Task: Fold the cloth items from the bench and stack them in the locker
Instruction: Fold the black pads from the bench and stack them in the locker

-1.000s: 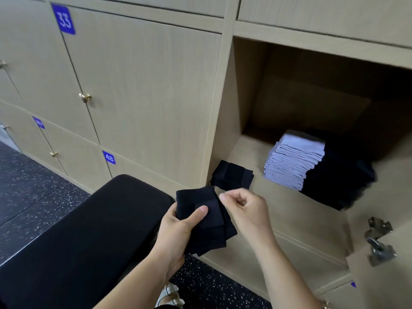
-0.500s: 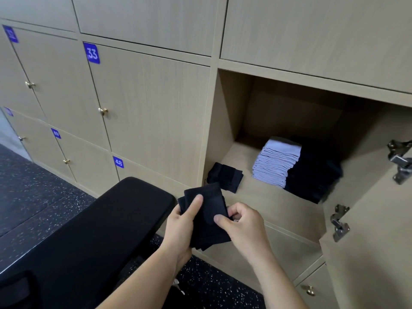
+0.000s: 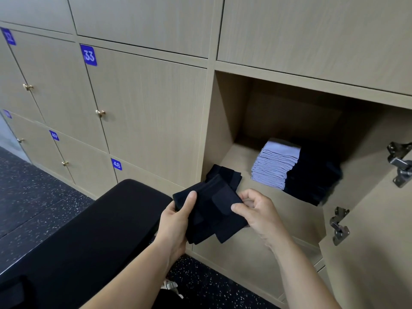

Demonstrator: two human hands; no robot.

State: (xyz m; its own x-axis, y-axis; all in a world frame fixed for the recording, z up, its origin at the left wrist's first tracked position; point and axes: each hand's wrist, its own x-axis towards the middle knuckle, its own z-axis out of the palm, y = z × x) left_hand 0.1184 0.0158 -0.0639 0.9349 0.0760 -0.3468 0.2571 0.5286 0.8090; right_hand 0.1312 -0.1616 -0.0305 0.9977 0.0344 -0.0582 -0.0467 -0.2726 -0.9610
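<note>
I see the folded cloth [image 3: 209, 210] held between my left hand [image 3: 176, 221] and right hand [image 3: 256, 212], in front of the open locker [image 3: 225, 121], bench [image 3: 89, 237] to its left, one cloth piece [image 3: 227, 175] at the locker's front-left, two stacks [image 3: 276, 163] side by side behind it.

Left hand [image 3: 176, 221]: fingers hidden behind black cloth [image 3: 211, 210], only thumb shows on front. Right hand [image 3: 256, 214]: fingertips curled under, covered by cloth edge. Folded black pile [image 3: 225, 173] at locker [image 3: 223, 121] floor front-left corner: lower part blocked by held cloth. Dark stack [image 3: 312, 175] beside grey stack [image 3: 276, 163]: layers unreadable in shadow. Open door [image 3: 367, 253]: cut by right edge. Bench [image 3: 89, 230]: cut by bottom and left edges. Far-left number plates [image 3: 7, 36]: digits blurred.
</note>
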